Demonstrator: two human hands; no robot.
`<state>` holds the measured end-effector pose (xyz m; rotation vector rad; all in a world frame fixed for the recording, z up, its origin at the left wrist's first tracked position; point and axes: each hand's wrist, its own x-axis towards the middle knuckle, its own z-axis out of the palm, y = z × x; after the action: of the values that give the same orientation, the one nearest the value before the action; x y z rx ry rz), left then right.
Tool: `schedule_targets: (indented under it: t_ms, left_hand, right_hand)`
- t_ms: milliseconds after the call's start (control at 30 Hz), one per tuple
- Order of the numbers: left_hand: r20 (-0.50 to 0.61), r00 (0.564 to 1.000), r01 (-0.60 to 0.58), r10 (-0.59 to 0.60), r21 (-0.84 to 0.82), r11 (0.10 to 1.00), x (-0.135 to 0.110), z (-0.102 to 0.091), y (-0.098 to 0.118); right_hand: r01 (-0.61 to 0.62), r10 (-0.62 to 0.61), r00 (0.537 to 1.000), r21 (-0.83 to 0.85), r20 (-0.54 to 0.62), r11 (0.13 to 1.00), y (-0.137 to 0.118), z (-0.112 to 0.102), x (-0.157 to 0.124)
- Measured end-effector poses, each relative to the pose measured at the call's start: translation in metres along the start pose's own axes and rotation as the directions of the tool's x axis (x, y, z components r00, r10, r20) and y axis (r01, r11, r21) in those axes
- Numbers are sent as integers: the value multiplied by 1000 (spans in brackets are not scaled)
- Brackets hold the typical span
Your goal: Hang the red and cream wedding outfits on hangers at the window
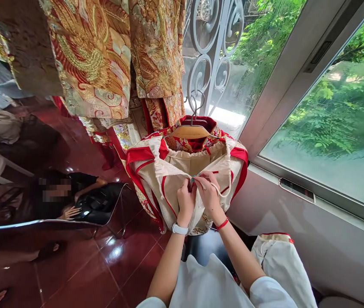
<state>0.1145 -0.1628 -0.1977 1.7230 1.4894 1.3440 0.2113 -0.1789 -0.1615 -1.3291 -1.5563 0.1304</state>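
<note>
A cream garment point(175, 184) with red trim and gathered strap-like edges hangs in front of me on a wooden hanger point(191, 131). My left hand point(186, 203) has its fingers pinched on the garment's front edge, at the middle. Right beside it, my right hand point(208, 192) pinches the same spot, fingertips touching or nearly touching the left ones. A tiny teal spot shows between the fingertips; what it is I cannot make out. A thin cream cord point(225, 193) loops out by my right hand. Behind the hanger, a red and gold embroidered collar point(207, 123) shows.
Gold and red embroidered robes point(95, 60) hang at upper left. To the right are a window frame point(274, 85) and a phone-like object point(297, 189) on its sill. A white cloth bundle point(281, 265) lies lower right. A mirror-like panel at left shows a seated person point(82, 192).
</note>
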Motion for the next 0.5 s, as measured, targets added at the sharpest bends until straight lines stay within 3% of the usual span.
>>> schedule_targets:
  t_ms: [167,300,367,500]
  left_hand:
    - [-6,999,-34,34,-22,999,-3,-8,7]
    - [1,999,-36,36,-17,999,-4,-10,9]
    - [11,1000,-29,29,-10,1000,-3,-9,9]
    - [14,999,-33,33,22,999,-1,-8,9]
  right_hand:
    - [82,-77,994,-51,83,995,7,-4,-1]
    - [224,-150,945,-245,290,943,8,-20,14]
    - [340,-168,874,-326,456,882,1,-28,28]
    - [587,-198,668,-346,717,732,-20,-38,55]
